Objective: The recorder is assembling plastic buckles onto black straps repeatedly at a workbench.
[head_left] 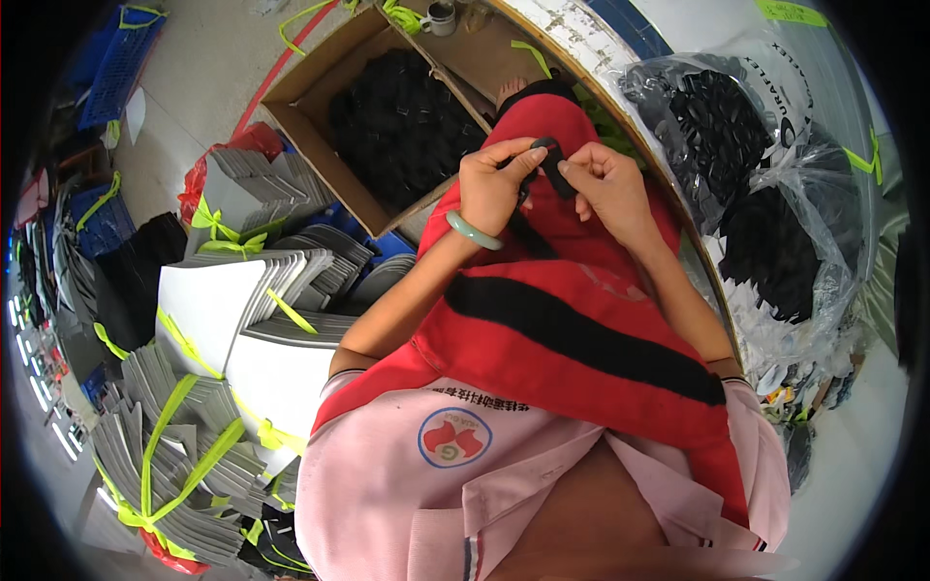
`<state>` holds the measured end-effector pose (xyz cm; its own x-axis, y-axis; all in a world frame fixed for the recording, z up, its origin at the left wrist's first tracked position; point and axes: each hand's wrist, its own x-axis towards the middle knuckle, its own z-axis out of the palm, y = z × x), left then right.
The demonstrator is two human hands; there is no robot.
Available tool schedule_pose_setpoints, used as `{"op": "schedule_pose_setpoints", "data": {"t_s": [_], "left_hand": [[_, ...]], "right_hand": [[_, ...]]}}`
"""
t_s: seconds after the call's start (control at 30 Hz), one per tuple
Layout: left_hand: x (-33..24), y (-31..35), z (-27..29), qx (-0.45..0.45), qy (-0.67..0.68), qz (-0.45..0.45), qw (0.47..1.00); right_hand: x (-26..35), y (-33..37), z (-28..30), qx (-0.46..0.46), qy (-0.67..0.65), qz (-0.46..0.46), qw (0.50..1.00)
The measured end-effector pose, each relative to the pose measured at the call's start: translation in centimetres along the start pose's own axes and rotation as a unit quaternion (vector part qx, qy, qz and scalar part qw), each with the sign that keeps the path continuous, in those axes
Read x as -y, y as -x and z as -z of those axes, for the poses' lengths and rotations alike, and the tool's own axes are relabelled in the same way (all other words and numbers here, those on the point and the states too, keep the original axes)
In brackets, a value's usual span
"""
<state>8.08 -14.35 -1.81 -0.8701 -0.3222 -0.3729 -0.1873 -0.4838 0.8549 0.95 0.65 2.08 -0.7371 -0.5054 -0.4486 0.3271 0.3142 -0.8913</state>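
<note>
A small curved black strip (555,172) is held up over my lap, between my two hands. My left hand (492,186), with a pale green bangle at its wrist, pinches one end between thumb and fingers. The thumb and forefinger of my right hand (612,191) close on the strip's other side. Part of the strip is hidden behind the left fingers. Red cloth with a black band (581,334) covers my lap beneath both hands.
Ahead to the left stands an open cardboard box (281,105) filled with black pieces (407,126). Clear plastic bags (838,232) holding more black pieces lie to the right. Grey-white sheet stacks (208,300) tied with yellow-green strips fill the left. A metal cup (441,19) sits beyond the box.
</note>
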Motion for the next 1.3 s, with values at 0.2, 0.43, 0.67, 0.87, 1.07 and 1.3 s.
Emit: {"op": "schedule_pose_setpoints", "data": {"t_s": [0.2,0.43,0.67,0.87,1.07,1.3], "left_hand": [[-0.4,0.5,-1.3,-0.021,-0.03,-0.04,0.999],[-0.6,0.2,-0.8,0.034,-0.008,-0.03,0.999],[0.0,0.6,-1.1,0.079,-0.054,-0.112,0.989],[-0.9,0.6,-0.9,0.123,-0.162,-0.203,0.958],[-1.5,1.1,-0.9,0.186,-0.186,-0.192,0.946],[-1.9,1.9,-1.0,0.218,-0.217,-0.208,0.928]], "right_hand": [[-0.4,0.2,-0.3,-0.037,-0.074,-0.027,0.996],[-1.1,0.9,-1.3,-0.064,-0.17,0.042,0.983],[-1.8,1.0,-0.3,-0.038,-0.174,0.056,0.982],[-0.2,1.1,2.7,0.027,-0.152,0.031,0.987],[-0.3,1.0,3.8,0.094,-0.062,0.032,0.993],[-0.5,2.3,3.2,0.05,-0.031,0.064,0.996]]}}
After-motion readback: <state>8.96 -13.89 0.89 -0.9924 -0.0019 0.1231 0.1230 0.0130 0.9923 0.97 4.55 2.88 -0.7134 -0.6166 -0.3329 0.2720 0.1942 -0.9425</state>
